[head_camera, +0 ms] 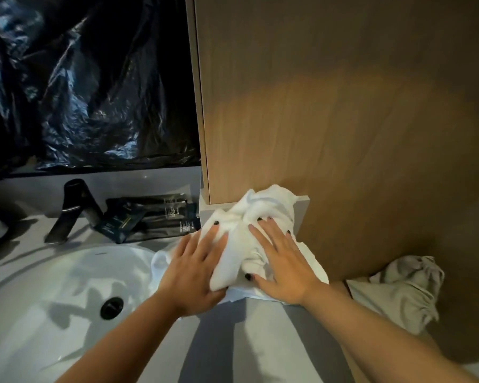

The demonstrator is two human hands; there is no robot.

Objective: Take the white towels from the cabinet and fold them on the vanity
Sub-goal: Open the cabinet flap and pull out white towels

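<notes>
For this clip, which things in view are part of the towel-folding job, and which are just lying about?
Part of the job:
white towel, bunched on the vanity
left hand and right hand, both on the towel
wooden cabinet

Lying about:
black faucet
dark sachets
sink
grey cloth
black plastic sheet

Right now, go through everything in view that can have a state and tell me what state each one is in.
white towel: bunched and unfolded on the vanity, under both hands
left hand: fingers straight, pressing the towel
right hand: flat, fingers spread on the towel
cabinet door: closed
faucet: no water running
sink: drain open, basin without standing water
grey cloth: crumpled
</notes>
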